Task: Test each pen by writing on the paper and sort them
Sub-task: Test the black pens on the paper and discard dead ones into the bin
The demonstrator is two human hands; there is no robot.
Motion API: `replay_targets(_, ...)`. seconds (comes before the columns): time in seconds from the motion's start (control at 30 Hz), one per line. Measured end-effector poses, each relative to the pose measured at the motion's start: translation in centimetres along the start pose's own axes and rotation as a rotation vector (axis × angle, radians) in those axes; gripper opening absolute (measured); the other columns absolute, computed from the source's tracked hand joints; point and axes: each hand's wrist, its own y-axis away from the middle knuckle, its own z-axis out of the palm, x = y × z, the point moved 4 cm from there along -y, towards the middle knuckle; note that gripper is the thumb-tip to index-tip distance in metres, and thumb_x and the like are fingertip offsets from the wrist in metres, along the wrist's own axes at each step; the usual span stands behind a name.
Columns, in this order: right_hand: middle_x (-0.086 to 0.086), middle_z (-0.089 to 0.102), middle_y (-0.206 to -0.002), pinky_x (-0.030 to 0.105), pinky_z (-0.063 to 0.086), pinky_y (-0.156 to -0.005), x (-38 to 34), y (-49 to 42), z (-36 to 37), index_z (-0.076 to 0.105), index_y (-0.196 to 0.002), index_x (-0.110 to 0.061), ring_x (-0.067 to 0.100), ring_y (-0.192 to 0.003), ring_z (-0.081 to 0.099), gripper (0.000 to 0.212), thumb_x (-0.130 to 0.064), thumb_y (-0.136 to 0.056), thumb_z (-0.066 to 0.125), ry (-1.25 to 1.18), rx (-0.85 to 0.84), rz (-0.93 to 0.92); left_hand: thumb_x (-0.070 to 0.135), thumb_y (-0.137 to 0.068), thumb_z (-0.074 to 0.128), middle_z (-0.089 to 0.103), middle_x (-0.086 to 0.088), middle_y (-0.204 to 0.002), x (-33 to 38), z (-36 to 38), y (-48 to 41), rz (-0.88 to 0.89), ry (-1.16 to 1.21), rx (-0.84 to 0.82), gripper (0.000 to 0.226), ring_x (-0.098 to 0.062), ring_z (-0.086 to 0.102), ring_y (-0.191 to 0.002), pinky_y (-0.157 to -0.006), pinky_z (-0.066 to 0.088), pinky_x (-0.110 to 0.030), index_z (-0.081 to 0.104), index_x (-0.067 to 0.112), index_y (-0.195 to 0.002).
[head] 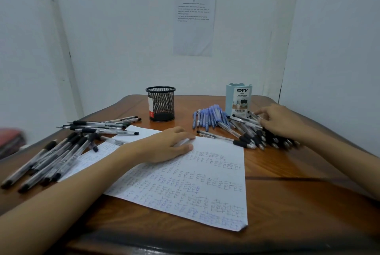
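So the wooden table (292,164) has a sheet of paper (205,182) lying in the middle, slightly angled and pretty much covered in small scribbles, some black, some blue. There's a second sheet (135,131) peeking out from under it on the far left side.

The left hand (164,145) lies flat on the top part of the paper, fingers stretched out and relaxed, holding nothing, just pressing the sheet down.

The right hand (281,121) is over at the right pile of pens (246,133), a bunch of clear ones with black grips heaped just past the paper's right corner. Its fingertips (258,113) are down among the pens right beside the light blue desk organizer (238,98). Honestly I can't tell if it's actually pinching one or only touching them; the fingers are bent but the pens are all jumbled there.

Just left of that heap there's a row of blue pens (209,117) lying side by side. On the left side of the table is another big pile of pens (51,158), black caps and grips, some overlapping the edge of the paper.

A black mesh cup (161,103) stands upright at the back, between the two piles. A printed sheet (194,24) hangs on the wall behind.
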Motion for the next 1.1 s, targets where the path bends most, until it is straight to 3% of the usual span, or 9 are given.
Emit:
replay_targets(0.13,0.009,0.061,-0.120,0.036,0.053,-0.077,-0.3,0.0,-0.2,0.061,-0.122,-0.021,0.022,-0.101,0.059,0.034,-0.036,-0.095,0.048,0.060,0.047,-0.019,0.040,-0.097,0.038,0.038,0.005,-0.141,0.0,-0.3,0.2,0.008,-0.025,0.020,0.044,-0.011,0.039,-0.123,-0.102,0.031,-0.024,0.038,0.029,-0.139)
replay_targets(0.3,0.003,0.059,-0.115,0.023,0.037,-0.059,-3.4,0.9,-1.4,0.061,-0.121,-0.025,0.018,-0.101,0.055,0.030,-0.031,-0.094,0.048,0.011,0.158,-0.074,0.042,-0.096,0.041,0.043,0.003,-0.138,-1.1,-2.1,1.1,-0.081,-0.178,0.108,0.043,-0.015,0.046,-0.119,-0.101,0.041,-0.037,0.044,0.026,-0.136)
replay_targets(0.5,-0.007,0.056,-0.094,0.025,0.038,-0.066,-13.9,3.2,-1.1,0.065,-0.112,-0.031,0.008,-0.080,0.049,0.023,-0.029,-0.093,0.052,-0.191,0.071,-0.376,0.044,-0.096,0.040,0.039,0.006,-0.143,-3.7,-4.7,4.9,-0.204,-0.260,0.142,0.045,-0.013,0.042,-0.124,-0.092,0.035,-0.025,0.041,0.026,-0.138)
replay_targets(0.6,-0.007,0.053,-0.098,0.029,0.043,-0.077,-20.2,4.0,0.5,0.062,-0.116,-0.031,0.012,-0.088,0.054,0.026,-0.027,-0.093,0.052,-0.227,-0.047,-0.546,0.043,-0.096,0.040,0.045,0.003,-0.134,-6.1,-5.8,8.6,-0.281,-0.220,0.192,0.043,-0.013,0.046,-0.112,-0.090,0.039,-0.027,0.044,0.027,-0.136)
replay_targets(0.67,-0.005,0.051,-0.104,0.029,0.043,-0.075,-24.0,4.4,1.5,0.055,-0.124,-0.031,0.014,-0.095,0.053,0.031,-0.028,-0.093,0.052,-0.204,-0.072,-0.656,0.039,-0.096,0.042,0.050,0.002,-0.125,-7.7,-6.4,11.3,-0.329,-0.201,0.239,0.038,-0.011,0.047,-0.101,-0.083,0.038,-0.025,0.049,0.027,-0.131)
replay_targets(0.77,-0.002,0.052,-0.117,0.026,0.037,-0.071,-28.6,4.6,2.5,0.051,-0.128,-0.031,0.014,-0.098,0.050,0.036,-0.029,-0.093,0.052,-0.193,-0.065,-0.737,0.034,-0.096,0.046,0.052,-0.003,-0.123,-9.8,-7.0,15.2,-0.409,-0.184,0.315,0.036,-0.017,0.052,-0.106,-0.091,0.041,-0.031,0.053,0.022,-0.129)
replay_targets(0.93,0.005,0.050,-0.125,0.032,0.039,-0.086,-31.3,3.0,4.1,0.053,-0.126,-0.025,0.023,-0.116,0.045,0.035,-0.031,-0.092,0.052,-0.047,-0.055,-0.627,0.050,-0.086,0.038,0.048,-0.006,-0.130,-11.7,-6.2,19.5,-0.521,-0.124,0.304,0.055,-0.021,0.050,-0.117,-0.101,0.038,-0.034,0.050,0.022,-0.133)
replay_targets(1.0,0.006,0.053,-0.121,0.031,0.038,-0.081,-30.7,2.5,5.1,0.060,-0.116,-0.020,0.023,-0.112,0.047,0.028,-0.032,-0.092,0.051,0.019,-0.061,-0.568,0.051,-0.081,0.034,0.048,-0.007,-0.130,-12.3,-5.6,20.2,-0.537,-0.092,0.302,0.061,-0.021,0.050,-0.117,-0.102,0.037,-0.033,0.050,0.022,-0.132)
replay_targets(1.1,-0.001,0.064,-0.107,0.027,0.039,-0.072,-29.7,2.3,5.7,0.068,-0.101,-0.020,0.018,-0.100,0.056,0.023,-0.034,-0.092,0.052,-0.050,-0.066,-0.486,0.048,-0.091,0.037,0.048,-0.008,-0.130,-12.9,-5.1,20.7,-0.559,-0.067,0.312,0.050,-0.020,0.050,-0.117,-0.103,0.037,-0.034,0.052,0.021,-0.130)
